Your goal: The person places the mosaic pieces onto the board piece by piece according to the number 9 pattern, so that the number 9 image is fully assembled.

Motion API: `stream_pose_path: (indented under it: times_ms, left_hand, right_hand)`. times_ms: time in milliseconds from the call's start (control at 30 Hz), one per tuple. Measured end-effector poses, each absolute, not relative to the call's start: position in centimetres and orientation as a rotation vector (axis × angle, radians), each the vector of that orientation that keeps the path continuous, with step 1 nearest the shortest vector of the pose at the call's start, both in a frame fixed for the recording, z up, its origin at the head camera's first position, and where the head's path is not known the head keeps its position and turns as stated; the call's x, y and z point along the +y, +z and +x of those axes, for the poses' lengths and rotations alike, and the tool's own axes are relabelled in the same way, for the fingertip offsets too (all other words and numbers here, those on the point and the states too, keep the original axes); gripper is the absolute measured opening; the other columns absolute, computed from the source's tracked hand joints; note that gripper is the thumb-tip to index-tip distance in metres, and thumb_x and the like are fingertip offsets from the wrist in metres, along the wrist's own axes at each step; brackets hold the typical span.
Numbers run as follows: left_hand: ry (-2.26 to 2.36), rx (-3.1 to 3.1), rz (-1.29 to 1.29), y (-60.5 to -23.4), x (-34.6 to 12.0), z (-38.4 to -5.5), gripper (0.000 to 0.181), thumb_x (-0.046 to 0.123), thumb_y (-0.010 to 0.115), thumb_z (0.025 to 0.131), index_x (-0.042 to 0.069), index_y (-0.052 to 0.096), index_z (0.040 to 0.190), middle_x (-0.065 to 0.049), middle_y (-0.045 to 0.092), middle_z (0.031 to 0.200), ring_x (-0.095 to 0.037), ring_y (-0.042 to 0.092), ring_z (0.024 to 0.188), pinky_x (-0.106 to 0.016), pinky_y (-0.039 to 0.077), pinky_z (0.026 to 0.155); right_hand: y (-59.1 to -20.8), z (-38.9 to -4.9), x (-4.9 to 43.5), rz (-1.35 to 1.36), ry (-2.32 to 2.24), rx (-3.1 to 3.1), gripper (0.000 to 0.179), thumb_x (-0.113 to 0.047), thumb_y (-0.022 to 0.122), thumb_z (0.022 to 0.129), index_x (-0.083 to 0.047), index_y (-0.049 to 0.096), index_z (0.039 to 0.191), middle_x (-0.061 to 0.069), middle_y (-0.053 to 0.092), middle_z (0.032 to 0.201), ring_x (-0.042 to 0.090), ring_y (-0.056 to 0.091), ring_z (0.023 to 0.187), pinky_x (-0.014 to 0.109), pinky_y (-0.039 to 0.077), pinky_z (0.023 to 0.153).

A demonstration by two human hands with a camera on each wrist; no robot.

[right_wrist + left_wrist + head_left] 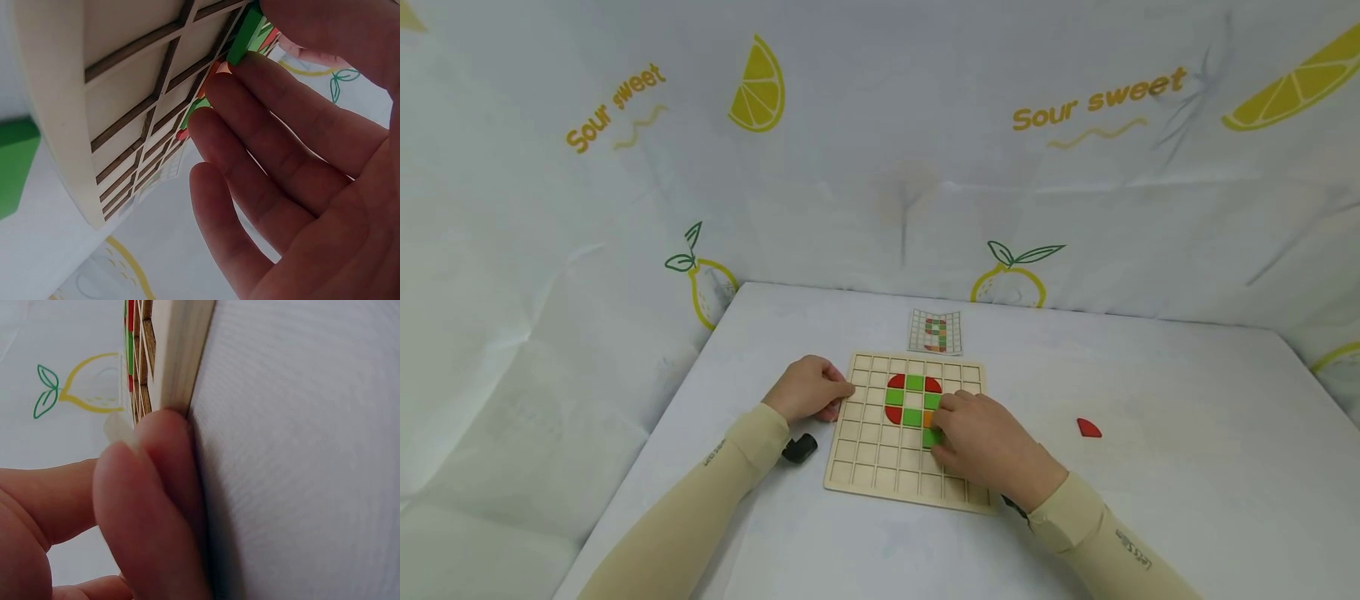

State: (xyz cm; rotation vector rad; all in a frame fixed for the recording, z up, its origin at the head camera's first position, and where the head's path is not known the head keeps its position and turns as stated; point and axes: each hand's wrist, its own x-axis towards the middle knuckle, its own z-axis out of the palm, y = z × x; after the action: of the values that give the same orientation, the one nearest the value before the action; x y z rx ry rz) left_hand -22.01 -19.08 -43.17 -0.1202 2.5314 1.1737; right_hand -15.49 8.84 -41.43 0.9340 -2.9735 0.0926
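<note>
Held piece: a thin, square, bright-green tile (247,34), perhaps painted wood, at the cell on the near side of the square orange tile (928,419); from my feed I cannot tell whether it is fully seated.
Right hand: I see the right hand (988,437) pinching the green tile between thumb and index fingertip, the gap only as wide as the tile; the other fingers extend loosely.
Tile handling: I judge it light, stiff and hard to break, with smooth faces that could slip. I would take it by two opposite edges, high up, leaving its lower rim free.
Board: a pale, square wooden grid board (868,432) with recessed cells lies on the white table (1187,417); I expect it to be rigid and light enough to skid, so I would steady it by its outer edge.
Left hand: the left hand (808,389) has fingertips at the board's left edge; I cannot tell whether they pinch it or merely touch.
Loose piece: a flat, red, quarter-round piece (1088,428) lies well right of the board; being so thin, it calls for fingertips at its rim.
Pattern card: a small white card (935,332), printed with a coloured grid, lies just beyond the board; it looks thin and bendable.
</note>
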Motion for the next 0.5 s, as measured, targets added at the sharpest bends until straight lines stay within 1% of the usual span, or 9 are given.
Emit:
stream_pose_path:
  times_ms: [233,300,333,500]
  left_hand:
    - [1.165,2.538,-0.105,-43.1,-19.2,-22.1,0.021,0.03,0.08,0.099,0.011,0.071,0.101,-0.004,0.073,0.077,-0.012,0.068,0.06,-0.025,0.055,0.062]
    - [1.166,2.537,-0.1,-43.1,-19.2,-22.1,0.02,0.029,0.079,0.1,0.011,0.071,0.101,-0.004,0.073,0.077,-0.012,0.068,0.06,-0.025,0.055,0.062]
    - [1.169,2.536,-0.099,-43.1,-19.2,-22.1,0.02,0.029,0.079,0.1,0.011,0.071,0.101,-0.004,0.073,0.076,-0.012,0.068,0.059,-0.025,0.055,0.062]
    - [1.178,2.53,-0.105,-43.1,-19.1,-22.1,0.02,0.028,0.079,0.099,0.01,0.071,0.101,-0.004,0.073,0.076,-0.013,0.068,0.059,-0.025,0.055,0.063]
  right_hand:
    - [-41.4,-15.7,8.9,0.945,0.082,-2.967,0.016,-0.027,0.086,0.089,-0.014,0.08,0.096,-0.005,0.069,0.09,0.014,0.057,0.084,0.036,0.056,0.082]
    - [-41.3,-15.8,9.0,0.959,0.09,-2.955,0.014,-0.026,0.085,0.089,-0.014,0.08,0.094,-0.006,0.069,0.089,0.013,0.057,0.082,0.035,0.055,0.08]
    - [-41.2,-15.8,9.2,0.959,0.099,-2.95,0.011,-0.024,0.084,0.089,-0.014,0.08,0.093,-0.006,0.069,0.088,0.013,0.057,0.082,0.036,0.057,0.083]
    - [-40.5,-15.7,11.2,0.885,0.178,-2.997,0.014,-0.023,0.086,0.09,-0.012,0.082,0.098,-0.005,0.072,0.095,0.014,0.063,0.089,0.037,0.06,0.087]
